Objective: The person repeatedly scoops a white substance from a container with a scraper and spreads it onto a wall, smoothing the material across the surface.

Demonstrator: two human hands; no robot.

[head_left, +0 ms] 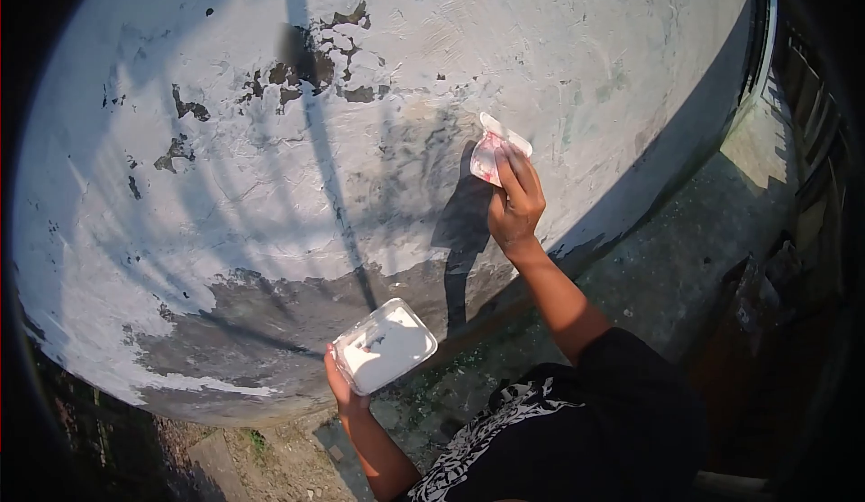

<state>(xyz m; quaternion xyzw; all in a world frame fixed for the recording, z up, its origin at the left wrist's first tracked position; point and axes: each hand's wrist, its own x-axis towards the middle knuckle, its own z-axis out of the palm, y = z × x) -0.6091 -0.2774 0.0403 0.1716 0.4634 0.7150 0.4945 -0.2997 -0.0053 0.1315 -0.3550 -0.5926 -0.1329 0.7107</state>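
A white, patchy wall (405, 177) fills most of the view. My right hand (516, 197) is raised close to it, its fingers closed around a thin, bent white plastic piece (489, 155) with pink and red marks. The hand's shadow falls on the wall just to its left. Lower down, my left hand (347, 385) grips the left side of a shallow white plastic tub (410, 344). Inside the tub is a white paste-like material, with some smears along the near wall.
Peeled dark patches (315, 65) show in the upper wall, and bare grey plaster (261, 322) runs along its lower part. A concrete strip (658, 277) lies along the wall's foot at right. Clear plastic bags (757, 290) lie in the shade at far right.
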